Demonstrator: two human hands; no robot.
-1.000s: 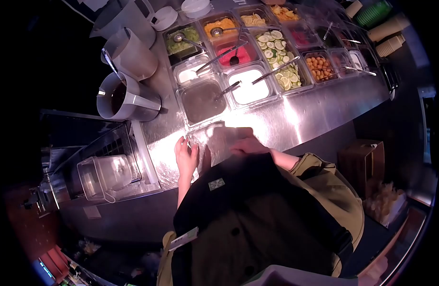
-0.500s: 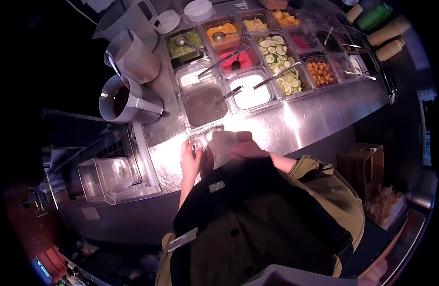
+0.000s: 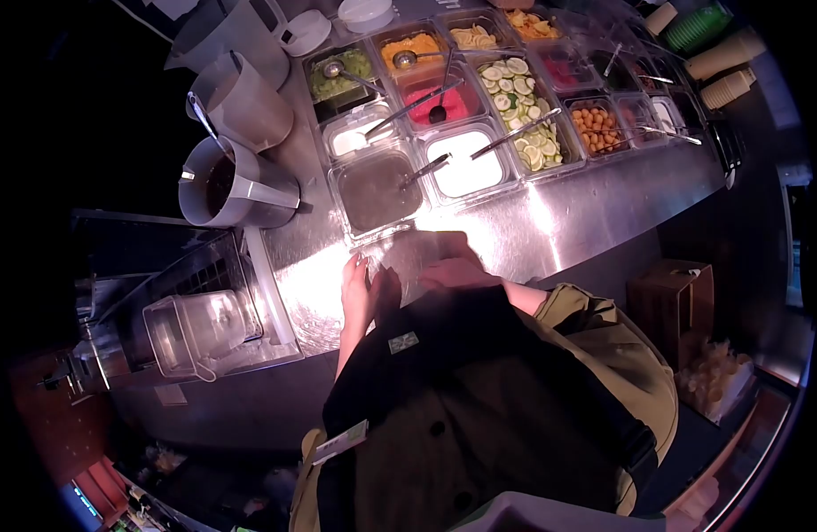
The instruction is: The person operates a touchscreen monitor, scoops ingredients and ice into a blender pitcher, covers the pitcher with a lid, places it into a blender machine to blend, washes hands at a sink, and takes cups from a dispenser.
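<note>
My left hand (image 3: 357, 291) is at the front of the steel counter (image 3: 502, 222), fingers pointing up and the thumb apart from them, with nothing visible in it. To its right, my right hand (image 3: 451, 273) lies low over the counter in shadow. Its fingers stretch loosely to the left and no held thing shows; part of it is dim. Just beyond both hands sit a tub of grey-brown liquid (image 3: 377, 197) and a tub of white filling (image 3: 473, 168) with a dark-handled utensil (image 3: 426, 170) leaning in it.
Further tubs hold sliced limes (image 3: 519, 102), orange-brown balls (image 3: 595, 129), a pink topping (image 3: 419, 99) and a green one (image 3: 351, 69). Pitchers, including one with dark liquid (image 3: 215, 188), line the left. A clear container (image 3: 196, 328) sits lower left; a cardboard box (image 3: 670, 301) stands right.
The view has shifted slightly, so the tubs and pitchers sit a little higher and further left. My left hand has come slightly closer to my right hand.
</note>
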